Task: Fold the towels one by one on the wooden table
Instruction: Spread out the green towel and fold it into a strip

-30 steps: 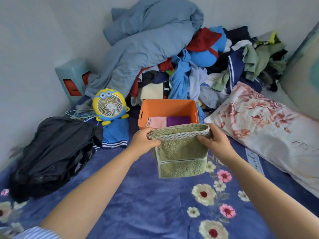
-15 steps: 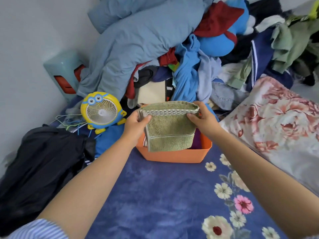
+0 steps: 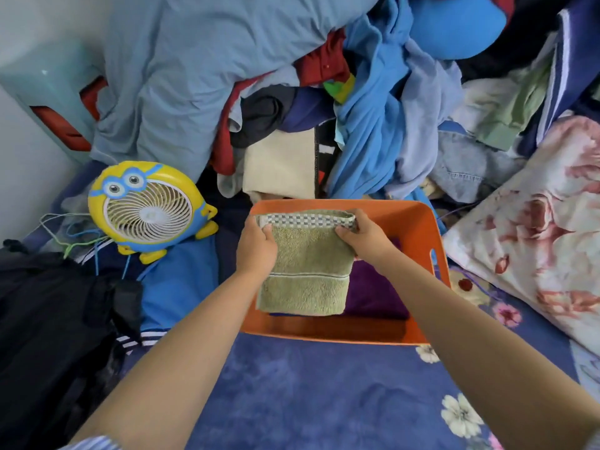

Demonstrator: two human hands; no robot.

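A folded green towel (image 3: 306, 274) with a checkered band along its top edge hangs inside the orange plastic basket (image 3: 418, 228). My left hand (image 3: 256, 245) grips its upper left corner and my right hand (image 3: 360, 235) pinches its upper right corner. A folded purple towel (image 3: 373, 290) lies in the basket, to the right of and partly under the green one. The green towel hides the left half of the basket's inside.
A yellow and blue cartoon fan (image 3: 146, 206) stands left of the basket. A black garment (image 3: 55, 319) lies at far left. A tall heap of clothes and a grey-blue blanket (image 3: 201, 76) rises behind. A floral pillow (image 3: 539, 228) lies at right on the blue floral sheet (image 3: 318, 397).
Both hands carried the green towel forward from above the sheet, over the basket's near rim and down inside it. The camera has tilted down and closer.
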